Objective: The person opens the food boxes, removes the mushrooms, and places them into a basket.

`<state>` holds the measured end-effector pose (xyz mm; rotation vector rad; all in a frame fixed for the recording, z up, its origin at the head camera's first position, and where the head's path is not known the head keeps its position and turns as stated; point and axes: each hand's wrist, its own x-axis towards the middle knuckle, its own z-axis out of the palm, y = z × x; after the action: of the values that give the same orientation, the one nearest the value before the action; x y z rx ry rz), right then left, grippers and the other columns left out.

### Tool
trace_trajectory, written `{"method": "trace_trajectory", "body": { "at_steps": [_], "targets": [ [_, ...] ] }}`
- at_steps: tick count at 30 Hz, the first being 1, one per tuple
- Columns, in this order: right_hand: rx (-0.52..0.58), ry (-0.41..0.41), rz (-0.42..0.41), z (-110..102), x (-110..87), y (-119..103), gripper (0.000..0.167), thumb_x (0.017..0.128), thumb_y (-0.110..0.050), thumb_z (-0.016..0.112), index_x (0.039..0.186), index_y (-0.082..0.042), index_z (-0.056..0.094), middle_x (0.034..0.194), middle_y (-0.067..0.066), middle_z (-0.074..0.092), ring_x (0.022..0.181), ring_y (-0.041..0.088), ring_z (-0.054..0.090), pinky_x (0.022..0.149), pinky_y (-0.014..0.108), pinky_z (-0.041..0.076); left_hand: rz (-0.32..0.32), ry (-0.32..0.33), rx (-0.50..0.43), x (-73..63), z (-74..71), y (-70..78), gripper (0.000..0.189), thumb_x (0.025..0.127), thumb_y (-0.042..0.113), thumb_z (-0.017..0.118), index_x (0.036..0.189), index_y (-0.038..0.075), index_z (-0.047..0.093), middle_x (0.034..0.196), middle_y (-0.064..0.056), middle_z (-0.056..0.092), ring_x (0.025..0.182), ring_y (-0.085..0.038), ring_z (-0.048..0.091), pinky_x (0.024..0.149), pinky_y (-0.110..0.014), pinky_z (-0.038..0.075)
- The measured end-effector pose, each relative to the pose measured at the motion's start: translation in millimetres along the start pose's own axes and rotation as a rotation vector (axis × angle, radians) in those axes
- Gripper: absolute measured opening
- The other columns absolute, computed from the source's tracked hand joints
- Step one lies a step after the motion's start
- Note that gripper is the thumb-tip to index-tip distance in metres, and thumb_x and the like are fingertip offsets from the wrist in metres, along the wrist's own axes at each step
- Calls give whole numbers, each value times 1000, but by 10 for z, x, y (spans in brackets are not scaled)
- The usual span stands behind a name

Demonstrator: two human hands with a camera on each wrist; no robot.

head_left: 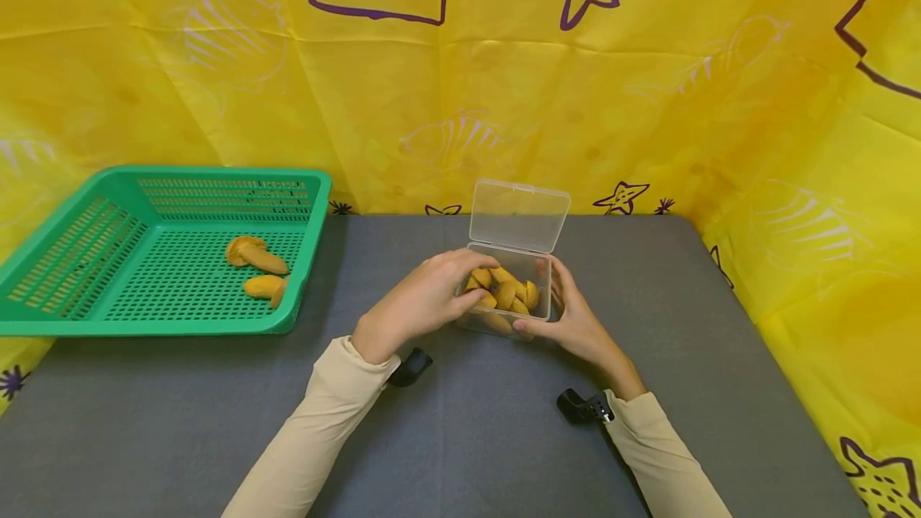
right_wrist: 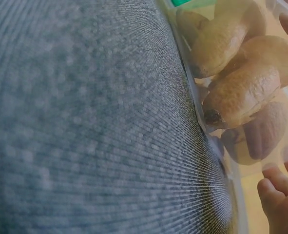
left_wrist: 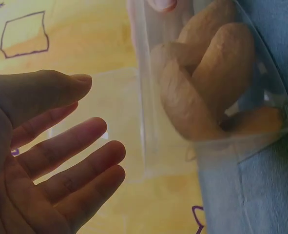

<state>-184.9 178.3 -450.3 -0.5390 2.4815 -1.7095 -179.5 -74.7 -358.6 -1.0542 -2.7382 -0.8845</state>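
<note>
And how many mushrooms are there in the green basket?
2: one mushroom in the right part of the basket, another nearer the front-right corner. The rim may hide more.

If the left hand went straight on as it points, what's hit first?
Likely the mushrooms in the clear box: the left hand points at its opening. Height is unclear, so the rim might come first.
</note>
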Motion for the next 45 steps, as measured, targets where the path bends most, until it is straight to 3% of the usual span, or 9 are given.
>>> {"method": "trace_trajectory", "body": {
  "at_steps": [19, 26, 35, 40, 45],
  "targets": [
    [-4, -3, 1, 1, 2, -11, 107, 78, -14, 85, 158, -17, 14, 162, 15, 26, 153, 31, 18, 122, 57, 16, -42, -161, -80, 262, 248, -37, 40, 91, 11, 72, 129, 6, 63, 130, -7, 65, 121, -24, 60, 102, -37, 49],
    [-14, -3, 9, -7, -3, -6, 106, 78, -16, 85, 158, -20, 15, 162, 12, 26, 153, 31, 18, 122, 58, 17, -42, -198, -122, 348, 309, -52, 41, 88, 13, 75, 127, 4, 64, 127, -10, 66, 115, -24, 61, 100, -37, 49],
    [-15, -10, 4, -2, 6, -5, 105, 79, -17, 85, 158, -20, 15, 163, 11, 25, 154, 30, 16, 122, 57, 16, -81, -272, -98, 419, 335, -47, 35, 89, 13, 74, 122, 4, 68, 115, -6, 70, 100, -18, 63, 91, -33, 52],
    [-15, -9, -8, -2, 12, 4, 104, 79, -16, 84, 157, -22, 17, 162, 10, 26, 154, 30, 17, 122, 57, 15, -84, -282, -90, 416, 344, -54, 32, 90, 16, 72, 121, 6, 69, 108, -3, 71, 90, -13, 62, 85, -31, 52],
    [-15, -10, -5, -4, 3, 7, 104, 79, -16, 84, 158, -21, 16, 162, 11, 26, 154, 30, 17, 122, 58, 15, -78, -279, -103, 402, 344, -61, 34, 91, 17, 71, 123, 6, 67, 112, -4, 71, 92, -13, 62, 85, -31, 52]
  ]
}}
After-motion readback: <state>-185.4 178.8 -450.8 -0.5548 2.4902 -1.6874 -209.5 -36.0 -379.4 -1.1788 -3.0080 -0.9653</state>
